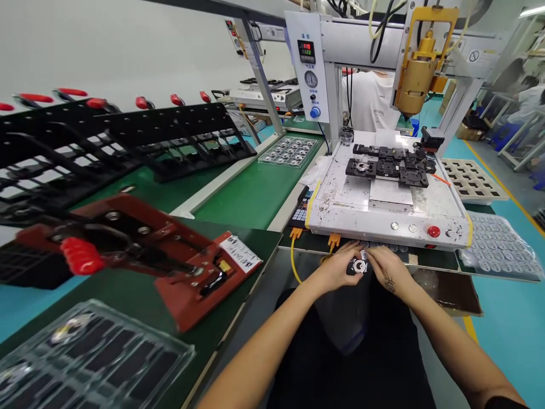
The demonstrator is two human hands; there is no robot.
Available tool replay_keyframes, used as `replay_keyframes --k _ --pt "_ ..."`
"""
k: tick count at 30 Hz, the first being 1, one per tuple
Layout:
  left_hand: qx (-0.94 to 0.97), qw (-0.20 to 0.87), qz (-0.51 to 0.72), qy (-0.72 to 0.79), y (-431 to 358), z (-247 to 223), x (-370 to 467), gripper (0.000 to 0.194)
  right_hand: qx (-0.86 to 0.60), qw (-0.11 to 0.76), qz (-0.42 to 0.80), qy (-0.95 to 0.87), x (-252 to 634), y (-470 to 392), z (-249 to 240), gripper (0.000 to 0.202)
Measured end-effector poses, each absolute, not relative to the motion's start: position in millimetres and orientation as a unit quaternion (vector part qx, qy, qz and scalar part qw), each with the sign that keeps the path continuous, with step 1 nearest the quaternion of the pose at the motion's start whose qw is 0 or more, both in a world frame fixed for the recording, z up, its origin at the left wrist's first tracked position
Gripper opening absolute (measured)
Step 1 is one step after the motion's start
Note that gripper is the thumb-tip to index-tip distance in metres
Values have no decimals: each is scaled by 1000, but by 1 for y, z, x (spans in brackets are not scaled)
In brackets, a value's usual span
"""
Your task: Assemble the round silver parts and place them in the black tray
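Head camera: we face a white benchtop machine (353, 224) with a gold head (414, 85), our hands low in front of its near edge. Our left hand (338, 268) has its fingers closed on a small black-and-silver module (360, 266), just before the machine. Our right hand (390, 270) has its fingers bent beside that module; we cannot tell whether they grip it or merely touch. On the machine's bed we see black fixture blocks (387, 165). Left of the machine, a green conveyor belt (242, 193) carries a clear tray of round parts (276, 164). Farther left of it, a red-brown toggle clamp (159, 230) with a red grip (82, 256) and a clear compartment tray (140, 323) sit on the dark green counter (208, 338). Right of the machine, we have a beige cut-out tray (485, 199) and a clear blister tray (500, 244).
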State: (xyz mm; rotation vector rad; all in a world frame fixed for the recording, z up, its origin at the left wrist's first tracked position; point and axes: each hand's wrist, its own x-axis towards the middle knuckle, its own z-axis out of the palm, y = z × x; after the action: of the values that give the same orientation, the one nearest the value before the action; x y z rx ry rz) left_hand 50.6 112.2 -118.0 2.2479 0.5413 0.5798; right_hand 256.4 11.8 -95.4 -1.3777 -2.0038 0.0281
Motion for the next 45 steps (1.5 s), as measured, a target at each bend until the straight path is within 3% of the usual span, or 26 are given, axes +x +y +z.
replay_keyframes --k 7,15,21,24,28,31,38,45 --pt "860 425 210 190 105 -118 41 39 -551 321 39 -769 259 25 -119 21" --pt "848 455 176 209 112 -102 38 37 -532 369 30 -761 248 2 -140 26" --pt "868 356 242 247 98 -109 54 39 -561 424 56 -709 267 -43 -117 11" --pt "884 293 254 260 91 -112 69 40 -624 470 140 -609 279 -55 -96 15" --pt "875 287 271 280 80 -103 72 33 -640 523 299 -478 279 -55 -69 30" --pt "831 341 311 309 65 -87 58 34 -605 555 358 -444 266 -49 -51 39" --pt "528 639 413 377 16 -56 11 40 -542 541 482 -426 226 -28 -37 35" --pt "355 728 452 374 -5 -53 -12 56 -452 530 608 -381 199 -14 -53 32"
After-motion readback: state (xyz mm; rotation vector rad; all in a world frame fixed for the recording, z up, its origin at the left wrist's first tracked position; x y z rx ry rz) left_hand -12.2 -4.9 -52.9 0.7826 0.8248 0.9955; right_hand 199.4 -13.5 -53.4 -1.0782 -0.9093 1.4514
